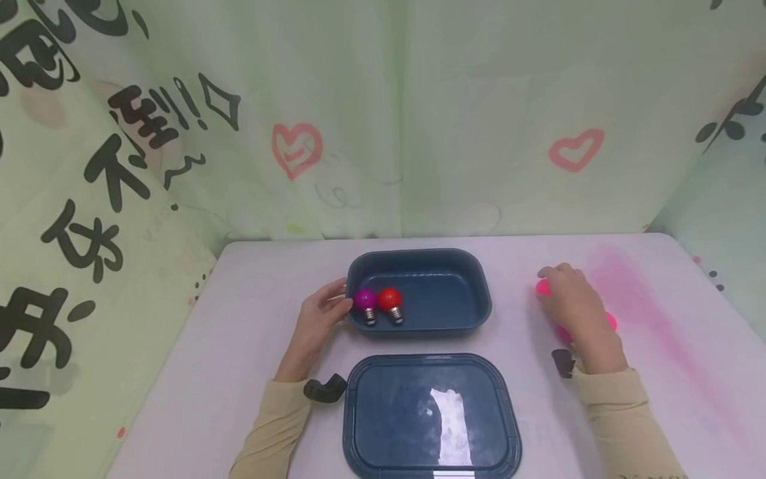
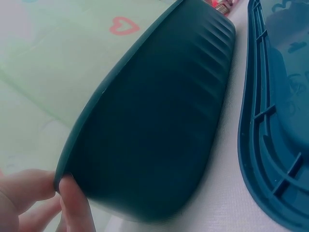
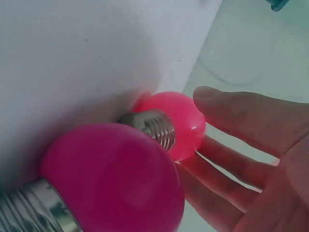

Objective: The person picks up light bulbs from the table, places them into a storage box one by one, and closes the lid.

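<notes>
In the head view, my left hand (image 1: 318, 324) is at the left end of a dark blue box (image 1: 439, 326). The left wrist view shows its thumb and fingers pinching the rim of that box (image 2: 145, 125). Inside lie a purple light bulb (image 1: 366, 299) and a red light bulb (image 1: 389, 298), side by side. My right hand (image 1: 573, 303) reaches over the table's right side, its thumb and fingers around a bright pink light bulb (image 3: 181, 126). Its fingertips are partly hidden behind the bulb. A magenta-looking bulb (image 3: 116, 179) lies closer to the wrist camera.
A dark blue lid (image 1: 401, 416) lies flat in front of the box. Another pink bulb (image 1: 611, 320) shows beside the right wrist, partly covered by it. The white table (image 1: 197, 399) meets a printed curtain (image 1: 443, 133) at the back.
</notes>
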A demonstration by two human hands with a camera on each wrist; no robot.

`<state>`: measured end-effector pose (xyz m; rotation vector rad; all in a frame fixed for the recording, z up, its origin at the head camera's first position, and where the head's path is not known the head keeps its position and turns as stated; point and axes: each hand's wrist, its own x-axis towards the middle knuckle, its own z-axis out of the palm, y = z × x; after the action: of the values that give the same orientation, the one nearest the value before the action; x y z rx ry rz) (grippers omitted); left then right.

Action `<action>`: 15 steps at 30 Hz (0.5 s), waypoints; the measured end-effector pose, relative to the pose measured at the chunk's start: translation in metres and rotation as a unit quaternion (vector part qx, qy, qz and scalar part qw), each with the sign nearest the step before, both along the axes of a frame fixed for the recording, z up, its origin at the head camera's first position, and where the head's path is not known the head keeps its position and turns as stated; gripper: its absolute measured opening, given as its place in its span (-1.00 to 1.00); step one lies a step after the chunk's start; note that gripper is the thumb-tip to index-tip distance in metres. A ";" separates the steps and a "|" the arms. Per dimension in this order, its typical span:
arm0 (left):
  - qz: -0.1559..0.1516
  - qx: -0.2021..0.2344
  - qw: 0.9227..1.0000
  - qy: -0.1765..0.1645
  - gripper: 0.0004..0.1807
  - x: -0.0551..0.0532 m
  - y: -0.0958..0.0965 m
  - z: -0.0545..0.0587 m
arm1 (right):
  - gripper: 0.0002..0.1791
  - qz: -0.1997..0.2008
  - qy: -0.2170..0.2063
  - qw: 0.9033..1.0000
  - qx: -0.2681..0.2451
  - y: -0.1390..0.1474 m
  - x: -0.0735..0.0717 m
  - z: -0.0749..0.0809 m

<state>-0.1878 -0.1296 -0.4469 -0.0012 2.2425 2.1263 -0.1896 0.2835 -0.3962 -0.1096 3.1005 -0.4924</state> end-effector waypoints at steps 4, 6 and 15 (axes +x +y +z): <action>-0.001 0.000 1.000 -0.001 -0.47 0.000 0.000 -0.001 | -0.54 -0.002 -0.012 1.000 -0.002 -0.001 -0.001 -0.001; -0.002 0.001 1.000 -0.002 -0.47 0.000 -0.001 -0.001 | -0.52 -0.004 -0.019 1.000 -0.003 -0.002 -0.001 -0.002; -0.001 0.005 1.000 -0.001 -0.47 0.001 -0.001 -0.002 | -0.46 -0.014 -0.038 0.999 -0.012 -0.002 -0.002 -0.006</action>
<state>-0.1872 -0.1303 -0.4488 -0.0005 2.2300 2.1356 -0.1920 0.2812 -0.4024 -0.0465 3.0259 -0.5207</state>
